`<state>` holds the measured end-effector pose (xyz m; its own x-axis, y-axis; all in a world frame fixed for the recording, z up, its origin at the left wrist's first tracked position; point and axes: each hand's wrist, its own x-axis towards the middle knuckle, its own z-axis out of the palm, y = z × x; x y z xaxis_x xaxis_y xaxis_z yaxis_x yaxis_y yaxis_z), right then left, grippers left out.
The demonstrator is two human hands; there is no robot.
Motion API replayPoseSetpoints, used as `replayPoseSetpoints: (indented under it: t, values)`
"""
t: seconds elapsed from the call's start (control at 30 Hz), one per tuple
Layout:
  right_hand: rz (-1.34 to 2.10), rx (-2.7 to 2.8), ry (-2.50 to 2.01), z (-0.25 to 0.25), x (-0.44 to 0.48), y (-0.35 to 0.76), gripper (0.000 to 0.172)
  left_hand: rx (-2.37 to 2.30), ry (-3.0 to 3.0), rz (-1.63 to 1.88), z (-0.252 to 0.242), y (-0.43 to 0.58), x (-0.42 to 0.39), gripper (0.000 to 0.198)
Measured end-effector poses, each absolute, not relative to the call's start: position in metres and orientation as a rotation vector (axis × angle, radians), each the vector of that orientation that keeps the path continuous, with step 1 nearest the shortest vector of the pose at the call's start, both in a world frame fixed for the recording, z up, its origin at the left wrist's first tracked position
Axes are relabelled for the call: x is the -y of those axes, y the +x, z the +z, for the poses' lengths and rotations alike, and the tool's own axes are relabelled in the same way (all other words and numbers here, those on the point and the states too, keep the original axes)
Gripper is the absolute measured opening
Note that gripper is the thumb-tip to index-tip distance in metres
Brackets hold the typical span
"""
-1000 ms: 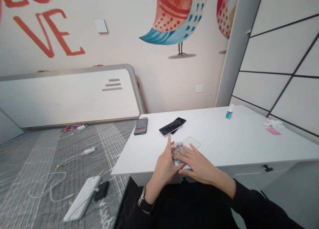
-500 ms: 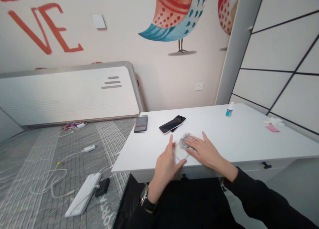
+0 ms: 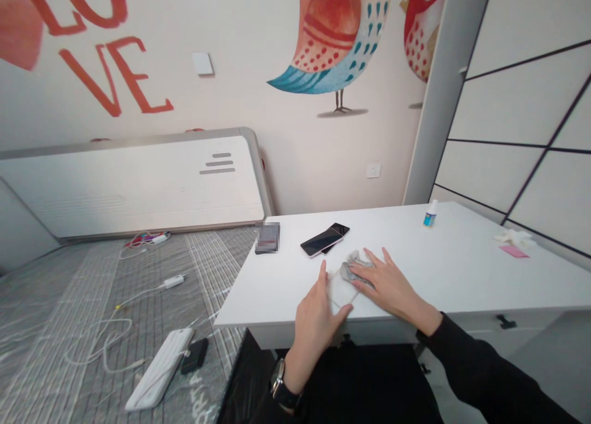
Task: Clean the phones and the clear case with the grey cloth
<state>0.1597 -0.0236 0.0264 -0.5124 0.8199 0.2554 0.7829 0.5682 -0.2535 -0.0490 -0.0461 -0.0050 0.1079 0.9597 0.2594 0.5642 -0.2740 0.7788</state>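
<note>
A clear, flat rectangular piece that looks like a phone case lies on the white desk near its front edge. My left hand steadies its left side, thumb at the lower edge and index finger stretched along the far side. My right hand presses a crumpled grey cloth onto the far part of the clear piece, fingers over the cloth. Just beyond them, a dark-screened phone rests partly on top of a second dark phone.
A pixelated dark item sits at the desk's left edge. Farther right stand a small white-and-blue bottle, white crumpled tissue and a pink slip. On the floor lie a white power strip, a black adapter and cables.
My view has tilted up slightly and turned left, so everything sits lower and further right. The right hand with the cloth stays on the clear piece, its fingers a little more spread.
</note>
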Motion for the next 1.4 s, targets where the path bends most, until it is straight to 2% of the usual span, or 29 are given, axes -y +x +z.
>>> replayPoseSetpoints:
  t: [0.13,0.23,0.33,0.4,0.5,0.63,0.8,0.93,1.0,1.1,1.2,1.4]
  values:
    - [0.305,2.579,-1.103,0.030,0.022,0.173,0.042,-1.560,1.971,0.901,-0.003,-0.047,0.047,0.105]
    - [0.205,2.463,-1.269,0.031,0.022,0.175,0.043,-1.645,2.063,0.821,-0.001,-0.045,0.046,0.106]
    - [0.254,2.531,-1.135,0.028,0.022,0.171,0.046,-1.662,2.097,0.764,0.000,-0.044,0.046,0.104]
    - [0.288,2.546,-1.092,0.026,0.020,0.169,0.047,-1.658,2.106,0.756,0.001,-0.044,0.046,0.101]
    - [0.195,2.417,-1.302,0.024,0.016,0.167,0.045,-1.669,2.113,0.770,0.001,-0.044,0.045,0.101]
    - [0.346,2.542,-1.107,0.023,0.014,0.165,0.044,-1.667,2.064,0.731,-0.001,-0.044,0.043,0.101]
    - [0.226,2.389,-1.384,0.022,0.011,0.163,0.050,-1.668,2.088,0.756,-0.001,-0.043,0.041,0.103]
    - [0.362,2.541,-1.142,0.021,0.017,0.159,0.048,-1.661,2.052,0.738,-0.001,-0.044,0.041,0.101]
    - [0.336,2.523,-1.199,0.019,0.016,0.159,0.047,-1.662,2.061,0.738,-0.001,-0.044,0.041,0.102]
    - [0.173,2.397,-1.431,0.016,0.009,0.163,0.053,-1.672,2.097,0.742,-0.001,-0.043,0.042,0.104]
    - [0.190,2.476,-1.301,0.010,0.005,0.167,0.063,-1.670,2.108,0.744,0.000,-0.041,0.044,0.100]
    - [0.180,2.402,-1.357,0.003,0.010,0.167,0.053,-1.654,2.127,0.762,0.001,-0.042,0.046,0.101]
